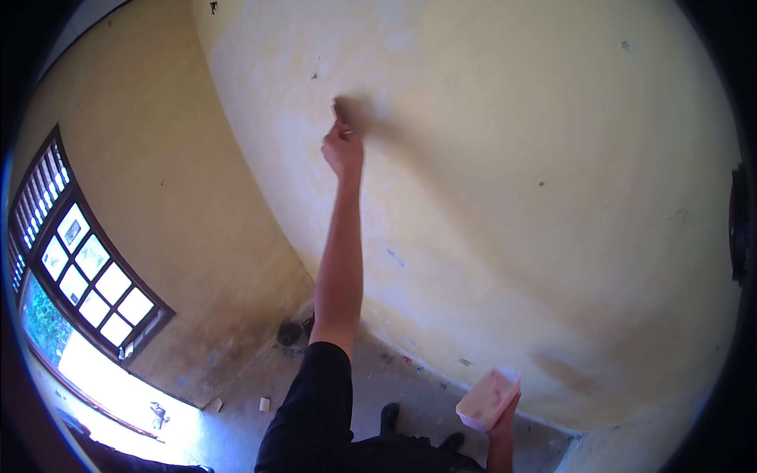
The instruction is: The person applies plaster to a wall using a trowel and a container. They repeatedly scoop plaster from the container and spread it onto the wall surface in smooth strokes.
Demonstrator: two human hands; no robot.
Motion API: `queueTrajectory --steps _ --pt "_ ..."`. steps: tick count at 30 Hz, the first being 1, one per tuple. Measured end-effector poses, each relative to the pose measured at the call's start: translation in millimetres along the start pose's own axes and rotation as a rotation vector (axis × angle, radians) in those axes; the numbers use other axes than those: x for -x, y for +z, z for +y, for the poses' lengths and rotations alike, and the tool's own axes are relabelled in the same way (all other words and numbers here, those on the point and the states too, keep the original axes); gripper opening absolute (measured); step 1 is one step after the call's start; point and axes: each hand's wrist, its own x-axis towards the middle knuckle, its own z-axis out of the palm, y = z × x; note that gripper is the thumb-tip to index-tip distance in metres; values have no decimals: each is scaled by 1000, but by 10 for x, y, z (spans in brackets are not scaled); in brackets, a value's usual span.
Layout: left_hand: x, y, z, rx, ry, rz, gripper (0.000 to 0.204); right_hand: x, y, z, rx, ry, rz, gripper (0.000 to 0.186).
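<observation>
Stretched far up along the yellowish wall [489, 158], my left hand [343, 151] is closed round a small dark tool [341, 110]. The tool is slim and blurred, so I cannot tell whether it is a brush or a scraper; its end is at or close to the wall and its shadow falls beside it. Lower right, my right hand [505, 418] grips a rectangular plastic tub [479, 414] from the side and below. Something pale and pinkish lies in the tub, which is tilted toward me. Whitish patches mark the wall round my left hand.
A barred window [95, 268] with dark frames is in the left wall, bright light beyond it. Near the corner on the floor stands a dark bucket-like container [290, 333]. A small white object [265, 404] lies on the grey floor [315, 394]. My dark shoes [389, 418] stand near the wall's foot.
</observation>
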Motion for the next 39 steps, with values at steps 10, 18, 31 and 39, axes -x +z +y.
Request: queueTrajectory --steps 10,18,31,39 --pt "1215 -583 940 358 412 -247 37 -128 74 88 -481 245 43 72" --pt "665 221 850 47 357 -38 60 -169 16 414 -699 324 48 76" --pt "546 -186 -476 100 -95 105 31 -45 -210 160 -627 205 48 79" --pt "-9 124 723 47 -115 84 30 -58 -161 -108 -589 221 28 76"
